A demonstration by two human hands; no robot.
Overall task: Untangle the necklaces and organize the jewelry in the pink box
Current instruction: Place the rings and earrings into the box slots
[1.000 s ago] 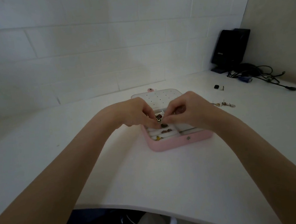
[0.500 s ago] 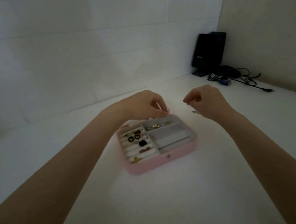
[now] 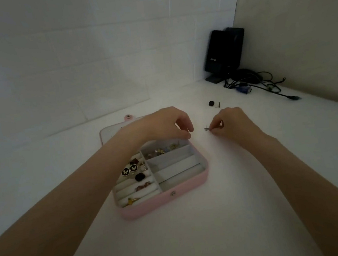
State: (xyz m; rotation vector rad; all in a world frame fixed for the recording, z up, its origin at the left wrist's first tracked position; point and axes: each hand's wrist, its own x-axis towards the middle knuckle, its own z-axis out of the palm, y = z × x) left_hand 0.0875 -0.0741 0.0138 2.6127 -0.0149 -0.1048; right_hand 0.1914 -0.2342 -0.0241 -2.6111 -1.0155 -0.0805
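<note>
Head view looked down on a smooth white worktop [image 3: 225, 215] where the pink box [image 3: 167, 201], a rounded-corner case with a small metal snap on its front wall, lay open with its perforated lid [image 3: 110, 132] folded flat behind it. Its pale lining was split into padded ring rolls on the left and longer troughs on the right. Two round black studs with white butterflies [image 3: 129, 170] and a glossy black stone [image 3: 140, 176] sat in the rolls, and a mixed cluster of small gold and pastel pieces [image 3: 162, 150] filled the rear trough. The left hand [image 3: 168, 126] hovered over the box's far right corner, fingers curled with the tips drawn together; whether they held anything could not be told. The right hand [image 3: 234, 124] pinched a tiny silvery earring [image 3: 206, 128] just right of the box. A black stud [image 3: 211, 103] lay farther back, and a black speaker [image 3: 224, 53] with tangled cables [image 3: 263, 80] stood in the corner.
</note>
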